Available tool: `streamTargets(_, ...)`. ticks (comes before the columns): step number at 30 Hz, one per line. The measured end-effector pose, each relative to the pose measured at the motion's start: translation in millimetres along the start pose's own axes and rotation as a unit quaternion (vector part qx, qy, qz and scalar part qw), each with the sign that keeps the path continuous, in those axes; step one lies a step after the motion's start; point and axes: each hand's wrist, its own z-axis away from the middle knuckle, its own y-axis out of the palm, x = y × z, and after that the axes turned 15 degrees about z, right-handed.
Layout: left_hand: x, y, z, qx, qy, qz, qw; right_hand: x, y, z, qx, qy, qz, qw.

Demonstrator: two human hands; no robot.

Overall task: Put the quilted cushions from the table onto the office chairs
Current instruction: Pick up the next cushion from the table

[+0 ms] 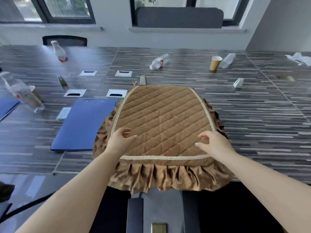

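The brown quilted cushion [161, 118] lies on the worktop [252, 115], its ruffled near edge overhanging the worktop's rim. Both hands, left [120, 140] and right [212, 143], hover over its near corners, fingers loosely curled, grasping nothing. A blue folder [84, 125] lies just left of the cushion.

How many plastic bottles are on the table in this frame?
4: one far left, one at the near left edge, one centre back, one beside the paper cup. Blur may hide others.

The cushion [161, 118] is quilted brown cloth with a glossy satin frill; the table [252, 115] is glossy striped laminate.
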Motion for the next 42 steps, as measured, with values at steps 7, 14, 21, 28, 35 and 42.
streamTargets(7, 24.0, -7.0, -100.6, -0.079, -0.038, -0.124, 0.988, -6.9, 19.0, -89.4, 0.003, 0.08, 0.055, 0.995)
streamTargets(14, 44.9, -2.6, -140.7, -0.073, -0.064, -0.093, 0.991, -14.3, 31.8, -131.1, 0.04, 0.15, 0.026, 0.988)
streamTargets(21, 39.1, -1.7, -142.6, -0.123, -0.025, -0.135, 0.983, -12.9, 32.6, -139.2, -0.011, 0.223, -0.006, 0.975)
streamTargets(28, 27.3, -25.5, -105.2, -0.134, -0.041, -0.089, 0.986, -10.7, 19.8, -112.1, -0.074, 0.269, -0.082, 0.957)
streamTargets(35, 23.5, -68.7, -11.8, -0.2, -0.018, -0.06, 0.978, 4.4, 11.7, -40.8, -0.064, 0.225, -0.149, 0.961)
streamTargets(42, 43.5, -115.3, 126.4, -0.266, 0.005, -0.068, 0.962, 24.9, -9.1, 73.2, -0.103, 0.145, -0.164, 0.97)
